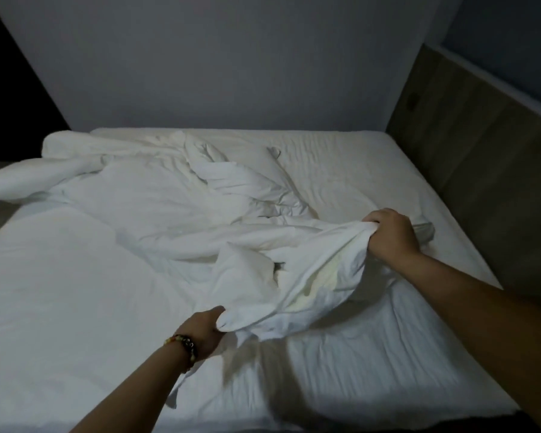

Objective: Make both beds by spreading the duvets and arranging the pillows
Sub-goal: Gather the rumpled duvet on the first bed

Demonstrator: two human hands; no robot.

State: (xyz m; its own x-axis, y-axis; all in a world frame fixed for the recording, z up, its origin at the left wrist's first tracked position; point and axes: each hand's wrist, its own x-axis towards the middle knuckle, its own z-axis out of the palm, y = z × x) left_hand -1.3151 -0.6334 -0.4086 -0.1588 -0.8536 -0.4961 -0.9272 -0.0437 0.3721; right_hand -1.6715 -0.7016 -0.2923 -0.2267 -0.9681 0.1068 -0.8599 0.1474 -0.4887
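bed [341, 379] w/ white fitted sheet, wooden headboard [469, 170] along its right side. white duvet [156, 207] lies crumpled on the bed, bunched left of the headboard and trailing off the far-left edge; near edge lifted off the sheet. possibly a pillow [250, 179] under the folds, hard to tell

This is a bedroom, dim and quiet. A big bed [75, 292] with a white sheet fills most of the view, and a soft white duvet [175, 214] lies crumpled across it, with one end hanging off the bed's left side. The bed sits close against a plain grey wall [216, 64], and a brown wooden headboard [469, 170] runs along its right side, the way beds stand in a room made for sleeping.
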